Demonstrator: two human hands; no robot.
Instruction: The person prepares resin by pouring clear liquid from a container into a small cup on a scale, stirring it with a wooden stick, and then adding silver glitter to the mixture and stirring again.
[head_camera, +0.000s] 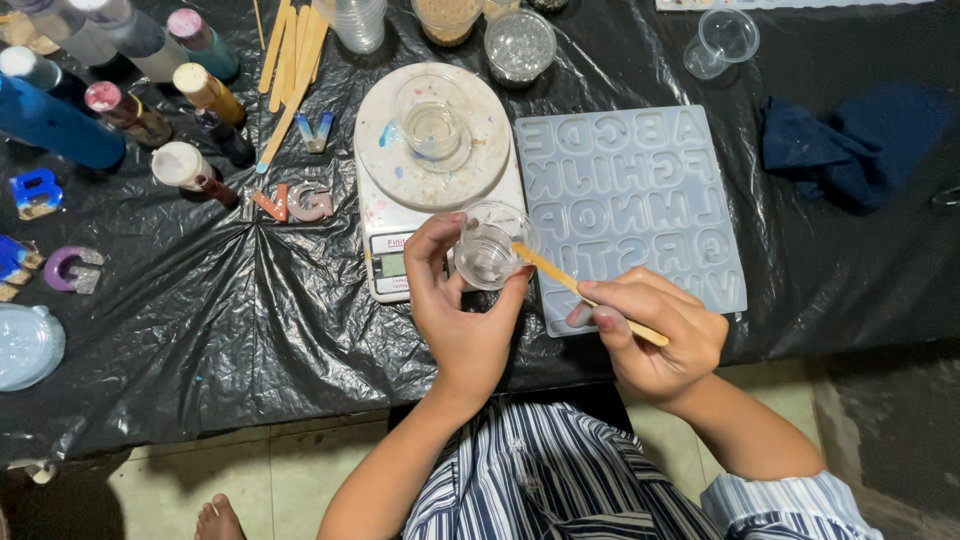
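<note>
My left hand (455, 310) grips a small clear plastic cup (488, 250) tilted on its side, just in front of a white kitchen scale (385, 215). My right hand (655, 335) holds a wooden stir stick (585, 292) whose tip reaches into the cup. A second clear cup (432, 128) stands on the scale's round pan. Right of the scale lies a translucent silicone letter mold (630, 200). Both hands hover over the black plastic sheet (250, 310) covering the table.
Glitter bottles (190, 85) and a blue bottle (55, 125) stand at the far left. Cast letters (295, 200) and spare wooden sticks (290, 60) lie near them. Jars (518, 42), a tipped clear cup (720, 40) and a dark blue cloth (850, 145) sit at the back and right.
</note>
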